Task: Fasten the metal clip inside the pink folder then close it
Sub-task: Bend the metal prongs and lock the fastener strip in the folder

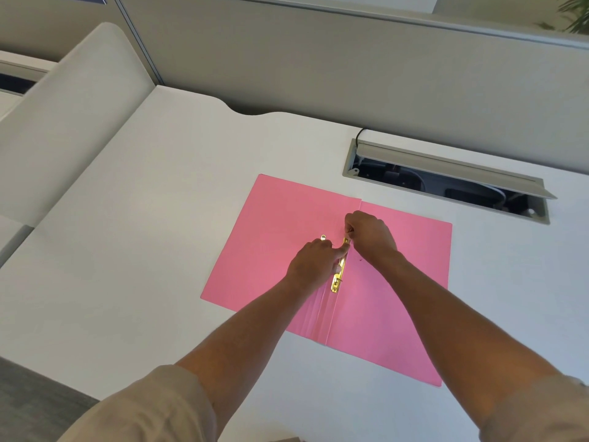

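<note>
**Both hands on the clip at the folder spine; folder lying open**

The pink folder [280, 237] is seen spread open and flat on a white desk [153, 218], its two leaves lying either side of the central fold. The metal clip [338, 280], gold in colour, is laid along that fold. The right hand [369, 236] is placed at the far end of the clip, fingers curled together and pinched on a small part of it; which part is gripped cannot be told. The left hand [314, 261] is set just beside and nearer than the right, its thumb pressed down on the clip bar and the other fingers folded on the left leaf. A ring [323, 238] is noted on a left finger. The near end of the clip is left uncovered below both hands.

Surface: plain, matt, white. Beyond the grip and to its right, a cable hatch [446, 183] is recessed in the desk with its grey lid raised; a black cable [359, 134] is seen at its far left corner. A grey partition [318, 65] is stood along the far edge. To the left of the grip, a pale rounded panel [73, 106] is seen at the desk side. Plant leaves [573, 14] are visible at the far right. Beige rolled sleeves [153, 409] are seen nearest the camera.
</note>
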`<move>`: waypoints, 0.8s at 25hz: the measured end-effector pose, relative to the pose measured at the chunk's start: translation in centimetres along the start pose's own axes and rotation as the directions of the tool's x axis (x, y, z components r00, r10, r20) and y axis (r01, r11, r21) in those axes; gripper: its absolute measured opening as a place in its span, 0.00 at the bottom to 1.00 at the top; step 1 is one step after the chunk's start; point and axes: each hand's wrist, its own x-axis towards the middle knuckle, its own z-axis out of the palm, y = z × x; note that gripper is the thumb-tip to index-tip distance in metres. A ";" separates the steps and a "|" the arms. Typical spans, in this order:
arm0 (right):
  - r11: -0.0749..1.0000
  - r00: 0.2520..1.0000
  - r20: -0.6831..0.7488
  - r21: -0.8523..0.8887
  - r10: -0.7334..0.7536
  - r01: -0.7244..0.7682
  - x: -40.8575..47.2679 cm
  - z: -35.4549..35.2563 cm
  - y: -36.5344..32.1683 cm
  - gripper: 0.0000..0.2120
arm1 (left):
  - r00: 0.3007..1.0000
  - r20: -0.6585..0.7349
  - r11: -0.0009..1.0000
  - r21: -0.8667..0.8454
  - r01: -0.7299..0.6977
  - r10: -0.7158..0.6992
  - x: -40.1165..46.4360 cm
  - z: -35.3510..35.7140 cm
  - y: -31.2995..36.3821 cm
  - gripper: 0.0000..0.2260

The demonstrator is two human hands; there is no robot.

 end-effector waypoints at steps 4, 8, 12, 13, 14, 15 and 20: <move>0.998 0.998 0.008 -0.035 -0.054 0.055 -0.6 -0.1 -0.3 0.09 | 1.000 -0.007 1.000 0.013 -0.006 0.006 0.0 0.0 0.0 0.24; 0.996 0.996 0.037 -0.049 -0.077 0.079 0.0 -0.1 -0.6 0.08 | 1.000 -0.008 1.000 0.018 -0.009 0.009 0.0 -0.1 0.0 0.23; 0.986 0.987 0.098 0.098 0.125 -0.134 2.0 0.1 0.0 0.08 | 1.000 0.000 1.000 -0.024 -0.001 0.001 -0.1 -0.1 0.0 0.22; 0.967 0.977 0.114 0.160 0.181 -0.198 2.4 0.1 0.2 0.07 | 1.000 0.008 0.999 -0.033 0.002 -0.002 -0.1 -0.1 0.0 0.22; 0.944 0.965 0.125 0.213 0.229 -0.252 2.6 0.1 0.5 0.05 | 1.000 0.013 0.999 -0.038 0.005 -0.004 -0.1 -0.1 0.0 0.22; 0.922 0.953 0.134 0.246 0.272 -0.298 2.8 0.1 0.8 0.03 | 1.000 0.012 0.999 -0.040 0.007 -0.006 -0.2 -0.2 0.1 0.22; 0.842 0.888 0.266 0.304 0.375 -0.446 3.0 -0.5 1.5 0.06 | 0.999 0.034 1.000 -0.010 0.004 -0.004 0.0 -0.3 -0.1 0.21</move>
